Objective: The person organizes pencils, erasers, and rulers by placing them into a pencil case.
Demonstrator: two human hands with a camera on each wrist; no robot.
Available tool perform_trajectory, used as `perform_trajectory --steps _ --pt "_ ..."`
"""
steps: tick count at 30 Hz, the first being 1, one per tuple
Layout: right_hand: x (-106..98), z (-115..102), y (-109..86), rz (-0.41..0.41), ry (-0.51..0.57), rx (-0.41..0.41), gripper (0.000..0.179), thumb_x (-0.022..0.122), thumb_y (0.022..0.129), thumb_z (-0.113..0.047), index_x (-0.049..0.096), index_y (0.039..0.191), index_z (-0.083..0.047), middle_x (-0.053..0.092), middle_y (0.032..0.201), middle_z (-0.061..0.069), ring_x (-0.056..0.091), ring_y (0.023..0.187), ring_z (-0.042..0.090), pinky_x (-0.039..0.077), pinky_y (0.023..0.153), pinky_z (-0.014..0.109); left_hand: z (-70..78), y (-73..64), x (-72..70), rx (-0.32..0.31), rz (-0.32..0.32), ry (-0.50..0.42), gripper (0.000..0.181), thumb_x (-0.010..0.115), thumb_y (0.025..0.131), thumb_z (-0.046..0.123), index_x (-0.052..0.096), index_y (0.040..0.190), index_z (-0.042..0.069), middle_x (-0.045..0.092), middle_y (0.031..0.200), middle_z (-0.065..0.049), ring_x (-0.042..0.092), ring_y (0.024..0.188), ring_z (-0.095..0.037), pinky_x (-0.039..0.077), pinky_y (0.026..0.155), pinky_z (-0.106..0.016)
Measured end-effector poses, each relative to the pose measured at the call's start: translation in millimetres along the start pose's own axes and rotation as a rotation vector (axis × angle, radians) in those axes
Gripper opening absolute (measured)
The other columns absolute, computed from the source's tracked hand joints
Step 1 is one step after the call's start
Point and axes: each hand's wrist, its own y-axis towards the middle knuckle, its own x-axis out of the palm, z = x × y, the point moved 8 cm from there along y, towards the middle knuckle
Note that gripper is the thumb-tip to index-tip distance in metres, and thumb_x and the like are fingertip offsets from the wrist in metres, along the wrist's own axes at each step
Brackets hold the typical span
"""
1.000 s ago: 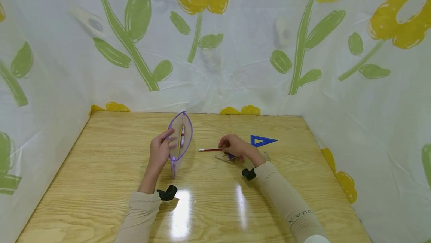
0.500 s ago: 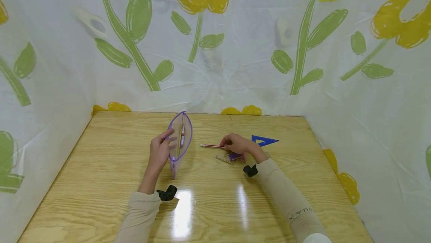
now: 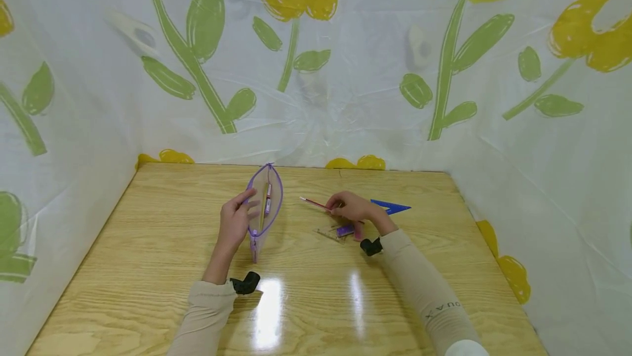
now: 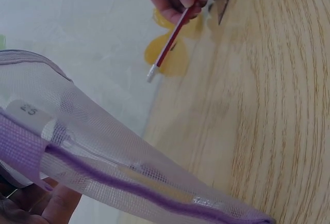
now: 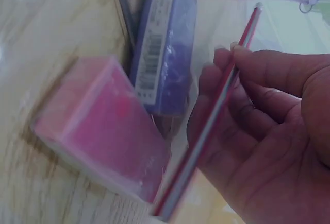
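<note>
My left hand [image 3: 233, 223] grips the near side of a mesh pencil case [image 3: 254, 243] with purple trim, its mouth spread wide. Inside are a yellow pencil [image 3: 262, 210] and small purple-and-white items [image 3: 268, 199]. To the right, my right hand [image 3: 348, 205] pinches a red striped pencil [image 3: 314, 203] between thumb and fingers, its pale end pointing at the case. In the right wrist view the pencil [image 5: 219, 98] slants across the palm, beside a purple box [image 5: 162, 49] with a barcode and a pink block [image 5: 103, 126].
Below the right hand, a clear ruler [image 3: 329, 235] lies on the wooden table [image 3: 306, 295]. A blue set square [image 3: 395, 207] lies behind the right wrist, partly covered by it. Flower-patterned white sheeting [image 3: 345, 125] encloses the table at the back and sides.
My right hand has lifted the red pencil up and away from the purple box, and the pencil has tilted. The left hand and pencil case have stayed put.
</note>
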Motion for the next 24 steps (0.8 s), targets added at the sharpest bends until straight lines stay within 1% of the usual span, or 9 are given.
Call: perform_trajectory --steps 4,8,12,16,18,24 --pt "-5 0 -1.4 0.028 0.049 -0.039 0.026 0.059 0.102 -0.009 0.067 0.126 0.0 0.069 0.109 0.01 0.064 0.094 0.016 0.058 0.083 0.033 0.2 -0.3 0.3 0.001 -0.006 0.001 0.044 0.031 0.106 -0.001 0.045 0.146 -0.011 0.045 0.153 -0.023 0.054 0.133 -0.041 0.053 0.107 -0.046" --pt "-7 2 -1.4 0.044 0.082 -0.046 0.029 0.059 0.102 -0.008 0.065 0.128 0.003 0.07 0.11 0.013 0.066 0.096 0.019 0.059 0.084 0.034 0.8 -0.7 -0.7 0.003 -0.005 0.004 0.045 0.029 0.106 0.0 0.045 0.147 -0.01 0.046 0.154 -0.022 0.054 0.133 -0.04 0.051 0.108 -0.047" --pt "-8 7 -1.2 0.054 0.085 -0.027 0.029 0.059 0.102 -0.008 0.066 0.129 0.002 0.07 0.114 0.014 0.066 0.097 0.02 0.059 0.083 0.032 0.9 -1.3 -0.5 -0.004 -0.008 -0.004 0.045 0.03 0.106 0.0 0.045 0.147 -0.01 0.045 0.154 -0.022 0.053 0.133 -0.04 0.051 0.108 -0.046" --pt "-12 8 -2.2 0.079 0.099 -0.007 0.027 0.057 0.102 -0.007 0.067 0.126 0.002 0.069 0.112 0.015 0.064 0.094 0.02 0.057 0.078 0.031 0.8 -1.7 -1.0 -0.006 -0.011 -0.013 0.045 0.029 0.106 0.0 0.044 0.147 -0.01 0.045 0.154 -0.022 0.053 0.133 -0.039 0.05 0.109 -0.046" --pt "-14 7 -3.0 0.092 0.102 0.006 0.026 0.057 0.102 -0.006 0.068 0.125 0.002 0.07 0.111 0.015 0.064 0.094 0.02 0.056 0.077 0.03 0.9 -1.5 -1.6 -0.001 -0.01 -0.01 0.045 0.029 0.106 0.0 0.045 0.147 -0.01 0.045 0.154 -0.022 0.054 0.133 -0.039 0.051 0.108 -0.046" --pt "-17 3 -6.7 0.1 0.084 0.046 0.025 0.056 0.102 -0.007 0.068 0.123 0.002 0.07 0.11 0.014 0.063 0.092 0.02 0.056 0.079 0.03 1.7 -0.4 -2.1 0.016 -0.013 0.006 0.046 0.028 0.106 0.0 0.045 0.147 -0.01 0.045 0.154 -0.023 0.054 0.132 -0.04 0.054 0.105 -0.042"
